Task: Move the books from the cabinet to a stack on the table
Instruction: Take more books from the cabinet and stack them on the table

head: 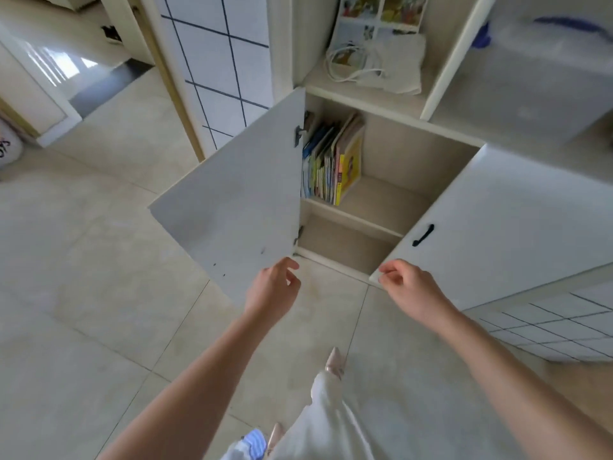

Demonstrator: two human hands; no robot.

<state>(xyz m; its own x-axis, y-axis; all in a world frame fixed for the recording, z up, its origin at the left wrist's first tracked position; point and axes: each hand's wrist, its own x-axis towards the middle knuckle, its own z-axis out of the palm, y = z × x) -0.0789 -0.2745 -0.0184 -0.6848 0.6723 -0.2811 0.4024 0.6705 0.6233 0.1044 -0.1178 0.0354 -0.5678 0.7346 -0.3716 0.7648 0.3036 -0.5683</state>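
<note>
The books [333,161] stand upright in a tight row on the upper shelf [374,200] of the open cabinet [414,154], packed against its left wall just right of centre in the frame, spines and edges facing outward and their long axes running up and down, leaning slightly rightward. They lie up-frame from both hands, deeper into the cabinet, with nothing between. The left hand [273,288] hovers at the lower edge of the swung-out left door [232,200], fingers loosely curled, its grip narrow and holding nothing; whether the fingertips touch the door cannot be told. The right hand [406,287] sits at the lower left corner of the right door [504,227], fingers curled towards that corner, perhaps pinching it, though the contact is not plain. Both arms reach forward and up-frame from the bottom, forearms nearly straight, palms turned inward. The left hand looks the nearer to the books, lying almost directly below them. No bench is in view, so the stack's place cannot be judged.
</note>
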